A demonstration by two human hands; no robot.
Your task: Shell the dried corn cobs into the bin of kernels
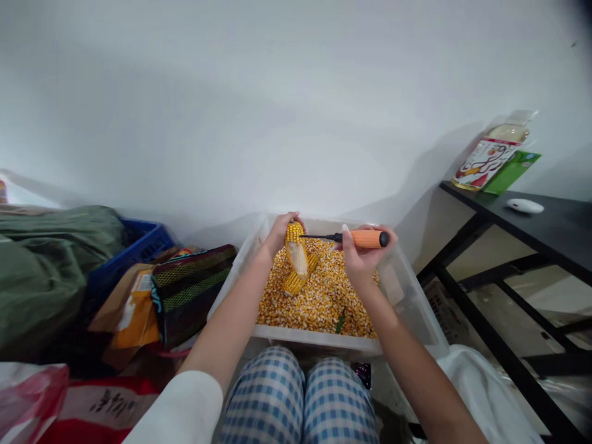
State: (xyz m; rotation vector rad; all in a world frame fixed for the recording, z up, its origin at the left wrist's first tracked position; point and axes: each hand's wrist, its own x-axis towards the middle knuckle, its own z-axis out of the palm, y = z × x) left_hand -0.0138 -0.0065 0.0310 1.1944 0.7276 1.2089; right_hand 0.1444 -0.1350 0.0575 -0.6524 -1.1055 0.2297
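Note:
My left hand (279, 229) is closed around the upper end of a yellow corn cob (296, 250), holding it tilted over the bin. A pale strip down its middle is bare of kernels. In my right hand (363, 259) is a screwdriver (367, 238) with an orange handle and black end, its thin dark shaft pointing left. The tip reaches the cob's upper kernels; whether it presses in, I cannot tell. Another corn cob (314, 264) lies partly hidden behind the held one. Loose corn kernels (319, 305) fill the translucent plastic bin (300, 333) below both hands.
A dark shelf (555, 219) on the right bears a bottle (493, 154), a green packet (511, 172) and a white mouse-shaped object (525, 206). Leftward are a blue crate (148, 243), green cloth (55, 265) and a mesh bag (194, 293). A white wall stands close behind the bin.

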